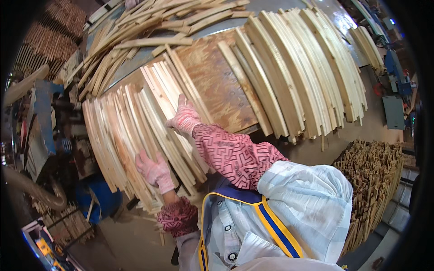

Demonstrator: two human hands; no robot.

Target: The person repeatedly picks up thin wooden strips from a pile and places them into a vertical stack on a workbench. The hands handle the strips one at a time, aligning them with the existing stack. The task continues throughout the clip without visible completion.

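My left hand [153,171], in a pale pink knit glove, lies on a row of light wooden strips [106,135] with its fingers spread. My right hand [184,117], gloved the same way, rests at the right side of a brighter bunch of strips [159,86]. Its thumb points left, apart from the stretched fingers, and the underside of that hand is hidden. Just beyond it, a couple of longer strips [187,83] lie slanted beside a bare, stained plywood board [221,86]. Patterned pink sleeve covers reach over both forearms.
A wide row of wooden strips [289,67] lies right of the board. Loose strips [153,22] are heaped at the far left. A tall bundle of wood pieces [370,171] stands at the right. A blue drum [97,198] and a ribbed hose [36,187] are at the left.
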